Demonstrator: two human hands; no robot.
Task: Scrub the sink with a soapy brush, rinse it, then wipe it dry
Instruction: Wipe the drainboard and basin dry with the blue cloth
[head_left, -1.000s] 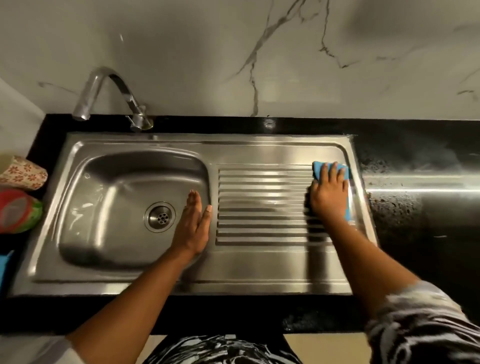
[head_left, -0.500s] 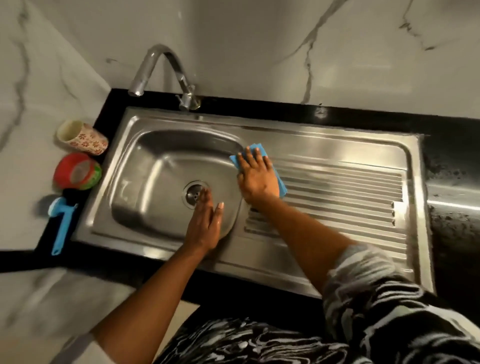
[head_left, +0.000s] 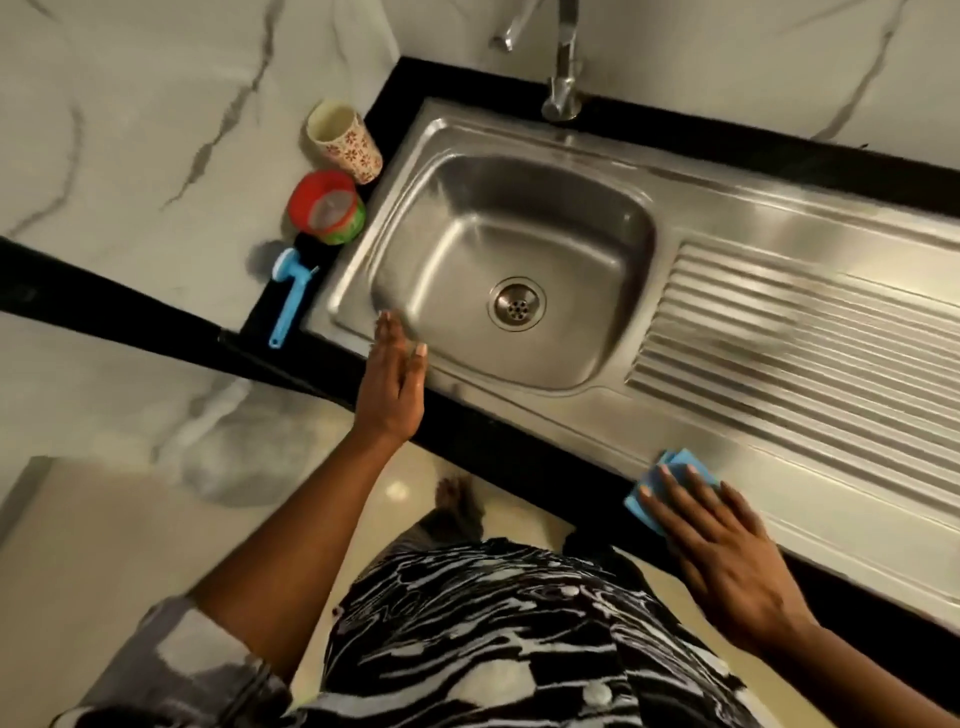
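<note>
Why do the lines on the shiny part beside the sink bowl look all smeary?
Head view: likely motion blur smears the drainboard ridges, worst toward the right; same head view, soft glare streaks the basin wall, while the drain looks fairly sharp.

I am in a home kitchen, I think. In front of me is a steel sink with a ribbed draining board and a metal tap, set in a black counter. The walls are white with grey marble veins. Beside the sink are a flowered cup, a red and green tub and a blue brush.
</note>
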